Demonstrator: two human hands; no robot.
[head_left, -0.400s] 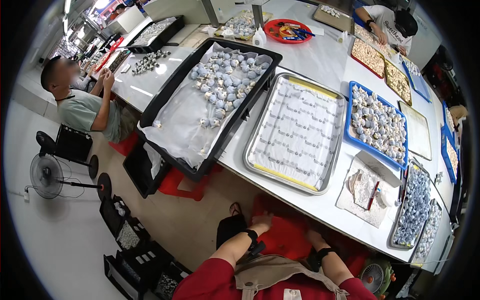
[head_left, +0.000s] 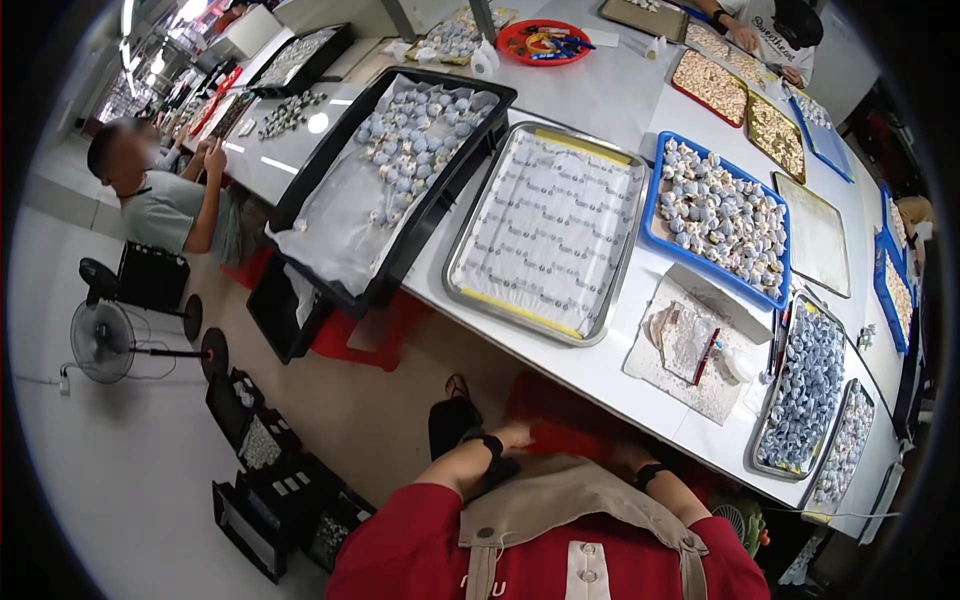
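Low in front of me, below the table edge, is a red plastic stool (head_left: 565, 440), partly hidden by my apron and the shadow. My left hand (head_left: 515, 434) is at its left side, fingers closed on its edge, slightly blurred. At the stool's right side is my right hand (head_left: 628, 457), its fingers hidden in the dark under the table. On the table ahead, a metal tray (head_left: 598, 325) holds a printed paper liner with nothing on it. To its right stands a blue tray (head_left: 655, 205) full of small blue-and-white pieces.
A large black crate (head_left: 365, 292) with similar pieces overhangs the table at left. Grey paper (head_left: 650, 370) with a red pen lies on the right. Beyond it are metal trays of blue-grey pieces (head_left: 800, 385). A seated person (head_left: 170, 210), a fan (head_left: 102, 341) and black bins (head_left: 260, 510) are at left.
My view has shifted, so the table and trays sit higher and further left. My torso fills more of the lower view. Both hands stay beside the red stool, which is now more covered.
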